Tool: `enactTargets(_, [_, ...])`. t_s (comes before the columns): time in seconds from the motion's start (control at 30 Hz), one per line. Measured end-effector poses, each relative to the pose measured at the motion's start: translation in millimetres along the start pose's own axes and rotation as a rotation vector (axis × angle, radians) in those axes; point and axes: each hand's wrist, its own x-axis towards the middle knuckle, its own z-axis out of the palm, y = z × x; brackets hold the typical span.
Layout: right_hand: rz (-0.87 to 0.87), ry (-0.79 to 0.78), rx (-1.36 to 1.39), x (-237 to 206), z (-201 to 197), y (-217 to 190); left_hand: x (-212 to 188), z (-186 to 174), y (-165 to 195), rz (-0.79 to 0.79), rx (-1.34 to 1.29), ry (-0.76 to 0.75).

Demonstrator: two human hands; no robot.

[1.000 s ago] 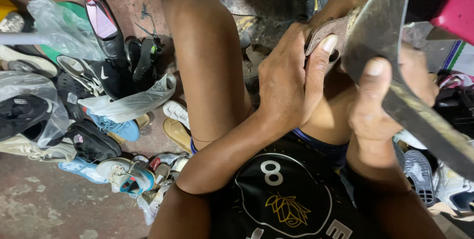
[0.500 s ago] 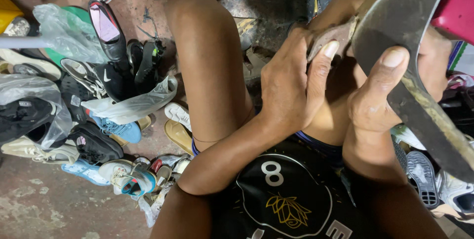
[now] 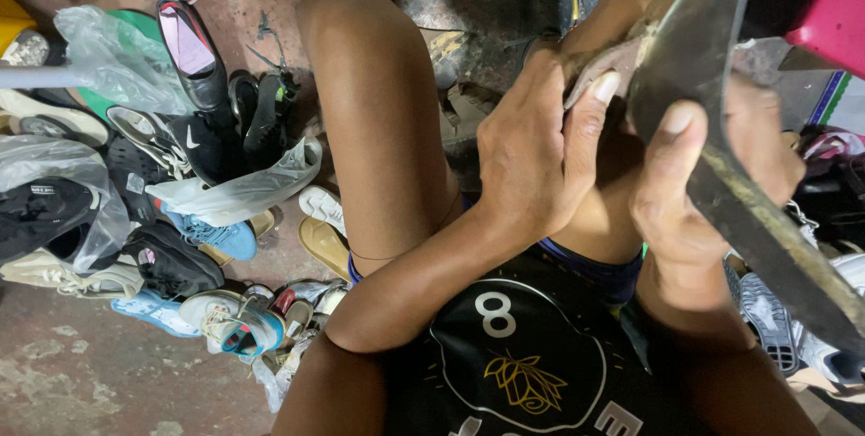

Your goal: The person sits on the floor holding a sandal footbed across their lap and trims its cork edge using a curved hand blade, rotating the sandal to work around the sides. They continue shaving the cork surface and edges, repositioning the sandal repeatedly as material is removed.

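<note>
I sit on the floor with a dark shoe sole (image 3: 721,121) held up close in front of me, its worn underside facing me. My left hand (image 3: 532,157) grips its inner edge where a tan upper flap (image 3: 605,61) meets the sole, fingers pressed on the seam. My right hand (image 3: 698,184) clasps the sole from below, thumb lying across its dark face. My left knee (image 3: 360,85) rises beside the hands.
A heap of shoes (image 3: 180,175) lies on the concrete floor at the left: black sneakers, a blue sneaker (image 3: 212,236), a black dress shoe (image 3: 191,53), clear plastic bags (image 3: 108,58). Sandals (image 3: 324,242) lie by my thigh. More shoes sit at the right edge (image 3: 793,328). A pink object (image 3: 833,13) shows top right.
The sole has tilted slightly, its upper end swinging left. Both hands keep the same grip and have hardly moved.
</note>
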Motion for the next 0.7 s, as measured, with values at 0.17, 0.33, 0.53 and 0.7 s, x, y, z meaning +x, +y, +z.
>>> enactTargets(0.17, [0.032,0.076,0.055,-31.9,-8.2,16.0,1.6,-6.6,0.0,0.046,-0.009,0.012])
enactTargets(0.33, [0.247,0.334,0.160,-66.5,-17.5,67.6,8.4,-18.2,4.0,0.055,-0.058,0.046])
enactTargets(0.53, [0.545,0.340,0.315,-97.9,-51.7,132.3,10.7,-25.7,15.1,0.122,-0.088,0.025])
enactTargets(0.7, [0.661,0.312,0.470,-96.8,-74.3,152.8,17.0,-17.7,14.0,0.050,-0.214,0.003])
